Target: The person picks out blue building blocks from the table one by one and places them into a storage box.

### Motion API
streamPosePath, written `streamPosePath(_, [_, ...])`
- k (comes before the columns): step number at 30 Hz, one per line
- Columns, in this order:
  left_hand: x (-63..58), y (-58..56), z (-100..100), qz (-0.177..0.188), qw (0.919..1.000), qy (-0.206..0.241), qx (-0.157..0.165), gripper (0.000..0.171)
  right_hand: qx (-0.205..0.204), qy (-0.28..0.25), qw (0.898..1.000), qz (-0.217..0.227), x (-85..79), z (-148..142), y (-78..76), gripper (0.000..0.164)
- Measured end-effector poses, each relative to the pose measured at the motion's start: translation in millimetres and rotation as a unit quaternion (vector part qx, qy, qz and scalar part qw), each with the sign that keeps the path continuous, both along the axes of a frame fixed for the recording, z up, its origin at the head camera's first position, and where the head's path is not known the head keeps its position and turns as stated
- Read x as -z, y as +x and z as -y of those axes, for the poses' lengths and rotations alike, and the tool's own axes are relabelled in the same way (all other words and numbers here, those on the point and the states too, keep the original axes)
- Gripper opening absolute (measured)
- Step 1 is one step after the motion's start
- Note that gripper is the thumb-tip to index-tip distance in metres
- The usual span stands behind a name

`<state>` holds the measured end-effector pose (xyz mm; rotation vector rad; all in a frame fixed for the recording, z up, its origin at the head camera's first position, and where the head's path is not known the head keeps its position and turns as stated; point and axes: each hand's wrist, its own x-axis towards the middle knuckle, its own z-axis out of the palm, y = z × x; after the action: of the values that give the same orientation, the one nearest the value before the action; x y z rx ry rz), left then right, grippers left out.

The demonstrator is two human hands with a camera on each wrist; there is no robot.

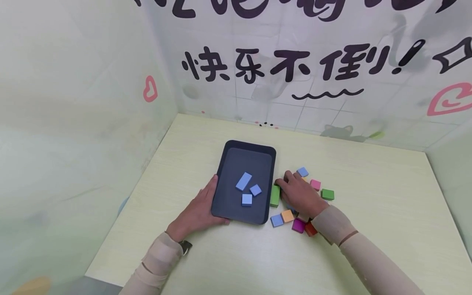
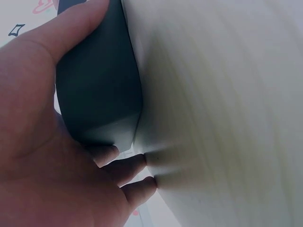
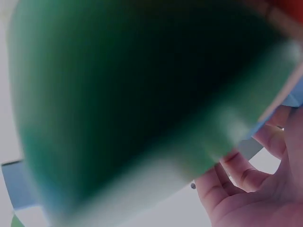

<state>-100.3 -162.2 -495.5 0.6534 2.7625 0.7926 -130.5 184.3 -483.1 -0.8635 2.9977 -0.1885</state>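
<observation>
A dark shallow tray (image 1: pixel 245 159) holds a long blue block (image 1: pixel 243 181) and two small blue blocks. My left hand (image 1: pixel 199 208) grips its near left corner, thumb along the near wall and fingers by the left side. The left wrist view shows the thumb against the tray wall (image 2: pixel 99 80). Over loose blocks at the tray's right, my right hand (image 1: pixel 299 194) has loosely bent fingers, close to a green long block (image 1: pixel 275 196). Nothing is plainly seen gripped. A blurred green shape (image 3: pixel 109 104) fills much of the right wrist view.
Around the right hand lie a blue block (image 1: pixel 302 171), a pink one (image 1: pixel 315 184), a green one (image 1: pixel 327 194), an orange one (image 1: pixel 287 216), a purple one (image 1: pixel 298 225) and a red one (image 1: pixel 310 229). Walls bound the table (image 1: pixel 387 229) behind and on both sides.
</observation>
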Motion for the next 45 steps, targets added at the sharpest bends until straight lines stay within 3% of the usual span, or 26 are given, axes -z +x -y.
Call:
streamPosePath(8, [0.3,0.2,0,0.000,1.0000,-0.002,0.002,0.135,0.003,-0.041,0.999,0.019,-0.2,-3,-2.1,0.025])
streamPosePath(15, [-0.2,0.2,1,-0.004,1.0000,0.001,0.004,0.136,-0.008,-0.065,0.998,-0.014,-2.6,-4,-5.5,0.026])
streamPosePath(25, [-1.0,0.1,1,-0.006,1.0000,0.005,0.004,0.134,-0.015,-0.067,0.995,-0.076,-17.7,5,-13.7,0.024])
streamPosePath(33, [0.1,0.4,1,0.002,1.0000,0.005,0.004,0.135,-0.012,-0.036,0.997,-0.066,-26.4,25,-20.9,0.022])
streamPosePath(38, [0.1,0.2,1,-0.001,1.0000,0.004,0.004,0.134,-0.046,-0.035,0.996,-0.065,-27.4,48,-21.2,0.021])
streamPosePath(45, [-0.9,-0.1,2,-0.002,1.0000,0.004,0.005,0.133,-0.144,-0.022,0.985,-0.092,-24.4,94,-10.6,0.021])
